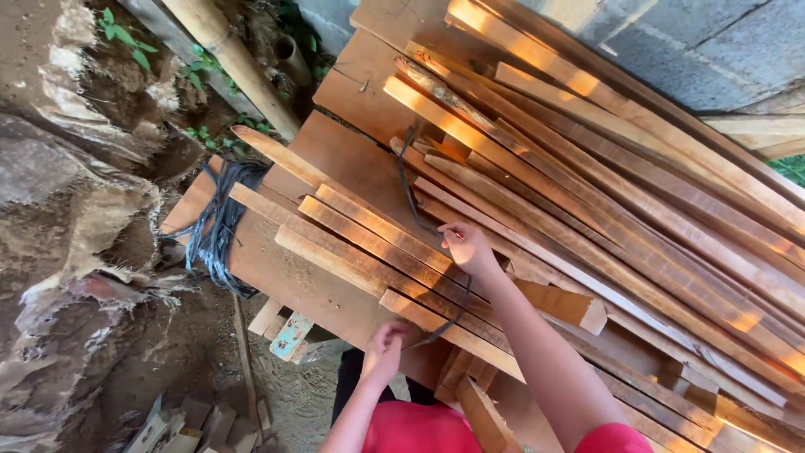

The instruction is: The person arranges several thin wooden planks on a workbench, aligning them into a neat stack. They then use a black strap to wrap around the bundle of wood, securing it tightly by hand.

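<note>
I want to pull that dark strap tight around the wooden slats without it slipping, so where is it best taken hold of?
Probably on the free stretch of the dark strap just above the right hand, from above: there it lies exposed across the wooden slats, flat and thin, so a thumb-and-finger pinch suits it. The left hand holds the lower end at the stack's near edge.

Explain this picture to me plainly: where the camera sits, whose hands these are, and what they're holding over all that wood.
There is one view, from a camera worn on a person's head, looking down at their own bare hands. Below lies a stack of wooden slats resting on flat boards. A dark strap runs across the slats. The right hand pinches it near the middle of the stack; the left hand grips its lower end at the near edge. A bundle of black cord wraps the boards' far left end. Bare dirt lies beyond.
</note>
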